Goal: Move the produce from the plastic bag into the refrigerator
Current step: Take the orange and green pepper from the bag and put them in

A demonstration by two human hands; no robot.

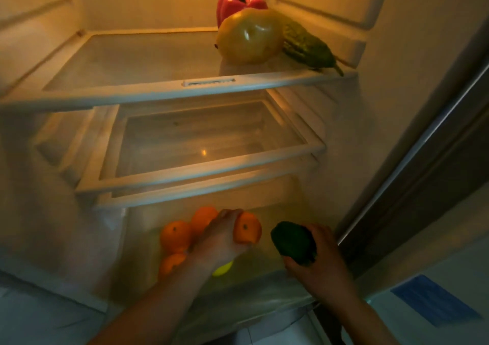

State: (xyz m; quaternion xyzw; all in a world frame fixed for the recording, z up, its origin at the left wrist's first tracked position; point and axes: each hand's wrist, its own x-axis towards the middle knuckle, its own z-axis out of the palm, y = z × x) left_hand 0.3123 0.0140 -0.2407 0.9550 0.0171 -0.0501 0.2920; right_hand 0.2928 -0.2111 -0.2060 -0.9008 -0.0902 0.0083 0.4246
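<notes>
Both hands are down at the crisper drawer (264,273) at the bottom of the fridge. The left hand (219,241) is closed around an orange (247,228), held over the drawer's middle, its stem dimple turned up toward the person. Three more oranges (176,234) lie bunched toward the drawer's left side, touching one another, and something yellow (223,268) shows under the left wrist; I cannot tell what it is.

The right hand (317,254) grips a dark green vegetable (293,241), probably a pepper or avocado, near the drawer's right front corner. Its long axis runs from the palm up and to the left, the rounded end pointing toward the drawer's back left.

On the top shelf (137,88), at the back right corner, sit a red pepper (232,3), a yellow fruit (250,36) in front of it and a bumpy green gourd (307,46), lying with its stem end pointing to the shelf's front right edge. The middle shelf (211,164) is bare.

To do this step well, I'd lower the orange until it rests beside the others before letting go, so it doesn't roll. The green one looks best laid on its side in the open right half, clear of the drawer's front wall. The bag is not in view, so I cannot say how much remains.
</notes>
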